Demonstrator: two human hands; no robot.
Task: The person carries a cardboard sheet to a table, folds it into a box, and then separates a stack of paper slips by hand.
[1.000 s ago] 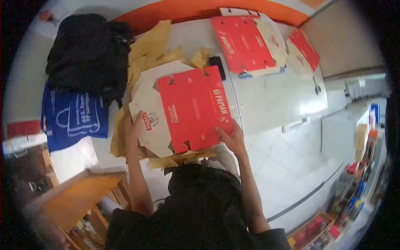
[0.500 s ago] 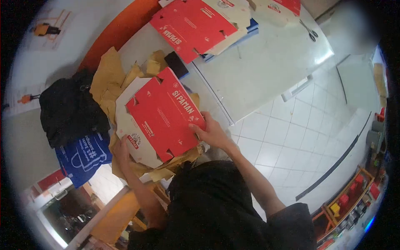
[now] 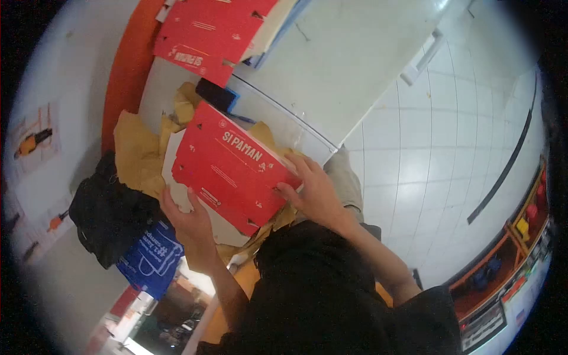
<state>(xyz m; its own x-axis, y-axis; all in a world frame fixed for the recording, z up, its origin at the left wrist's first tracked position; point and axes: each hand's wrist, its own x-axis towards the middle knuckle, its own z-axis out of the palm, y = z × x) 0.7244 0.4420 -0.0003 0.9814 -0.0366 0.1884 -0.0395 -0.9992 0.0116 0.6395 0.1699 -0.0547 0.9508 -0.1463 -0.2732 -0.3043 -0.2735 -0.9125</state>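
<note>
Head view puts my right hand (image 3: 316, 192) on the near right corner of the red carton blank (image 3: 234, 165), fingers spread and pressed against its edge. My left hand (image 3: 189, 222) is closed on the blank's lower left edge, thumb on top over the cream flap (image 3: 177, 198) that folds out from under the red panel. I see the blank held flat but tilted, its white lettering facing up, just above a loose heap of brown paper (image 3: 139, 157) on the bench (image 3: 355, 65).

Just beyond the blank's far corner lies a small black block (image 3: 216, 94), touching the paper heap. Further along the bench I make out another stack of red blanks (image 3: 207, 35), well apart from the one I hold. To my left, off the bench edge, a black bag (image 3: 109, 216) sits against a blue tote with white print (image 3: 154, 260). White floor tiles (image 3: 438, 148) spread to my right.
</note>
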